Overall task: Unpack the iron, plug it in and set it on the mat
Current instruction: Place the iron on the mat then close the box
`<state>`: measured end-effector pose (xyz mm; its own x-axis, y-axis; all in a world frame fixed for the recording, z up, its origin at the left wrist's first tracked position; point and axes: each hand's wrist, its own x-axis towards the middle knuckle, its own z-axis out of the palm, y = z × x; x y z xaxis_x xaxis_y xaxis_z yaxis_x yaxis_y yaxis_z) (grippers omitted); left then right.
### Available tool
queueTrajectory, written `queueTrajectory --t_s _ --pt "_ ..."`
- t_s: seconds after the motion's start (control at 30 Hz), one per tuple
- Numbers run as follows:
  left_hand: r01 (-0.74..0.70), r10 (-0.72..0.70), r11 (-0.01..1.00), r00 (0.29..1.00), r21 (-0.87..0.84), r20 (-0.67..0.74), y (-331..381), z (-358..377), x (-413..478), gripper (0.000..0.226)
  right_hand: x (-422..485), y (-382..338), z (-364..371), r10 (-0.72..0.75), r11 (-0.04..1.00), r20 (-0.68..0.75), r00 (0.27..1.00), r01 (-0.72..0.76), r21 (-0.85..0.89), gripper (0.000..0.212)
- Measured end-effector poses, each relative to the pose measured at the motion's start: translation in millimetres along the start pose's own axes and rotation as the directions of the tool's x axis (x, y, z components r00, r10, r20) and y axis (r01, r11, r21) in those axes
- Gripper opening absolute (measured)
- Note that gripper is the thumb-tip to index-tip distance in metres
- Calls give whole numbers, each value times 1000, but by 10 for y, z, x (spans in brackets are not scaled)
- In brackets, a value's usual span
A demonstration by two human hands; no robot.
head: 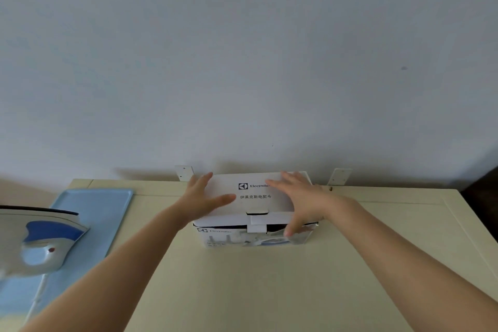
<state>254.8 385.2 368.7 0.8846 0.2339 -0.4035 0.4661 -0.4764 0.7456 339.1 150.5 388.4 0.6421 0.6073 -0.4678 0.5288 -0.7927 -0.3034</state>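
Observation:
A white Electrolux iron box [254, 205] stands against the wall at the back middle of the cream table [269, 277]. My left hand [203, 198] lies flat on the left part of its lid, fingers spread. My right hand [301, 199] rests on the right part of the lid, its thumb down over the front edge by the flap. A white and blue iron [40, 242] stands on the light blue mat [91, 224] at the left, with its white cord [37, 296] trailing down.
Two white metal brackets [184, 173] [340, 176] fix the table to the pale wall behind the box. A dark piece of furniture [482, 191] shows at the right edge.

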Motion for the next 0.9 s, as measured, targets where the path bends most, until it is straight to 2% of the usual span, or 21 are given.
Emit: queueTrajectory --t_s 0.1,0.17,0.23,0.3,0.4,0.6,0.77,0.9 --pt "-31 4 959 995 282 96 -63 33 17 128 -6 54 24 -26 1000 -83 996 25 -14 94" --pt "-50 -3 899 993 434 119 -96 44 8 125 -9 115 61 -51 998 -99 994 46 -53 83" --pt "-57 -3 855 993 515 115 -104 65 -16 120 14 160 147 -71 990 -93 993 59 -131 78" --pt "-63 1 820 994 569 108 -108 109 -39 115 27 188 250 -83 978 -83 993 65 -201 73" --pt "-52 -14 763 995 644 97 -136 204 -68 115 -3 213 361 -74 975 -73 995 57 -215 69" --pt "-81 44 646 997 759 68 -179 311 -44 125 26 182 511 -43 957 -87 995 16 -290 94" --pt "-81 115 537 993 840 23 -149 381 -38 110 60 184 564 -37 942 -152 988 -16 -334 79" --pt "-87 124 495 992 865 29 -159 372 -38 102 65 146 626 -22 958 -220 975 -42 -284 73"
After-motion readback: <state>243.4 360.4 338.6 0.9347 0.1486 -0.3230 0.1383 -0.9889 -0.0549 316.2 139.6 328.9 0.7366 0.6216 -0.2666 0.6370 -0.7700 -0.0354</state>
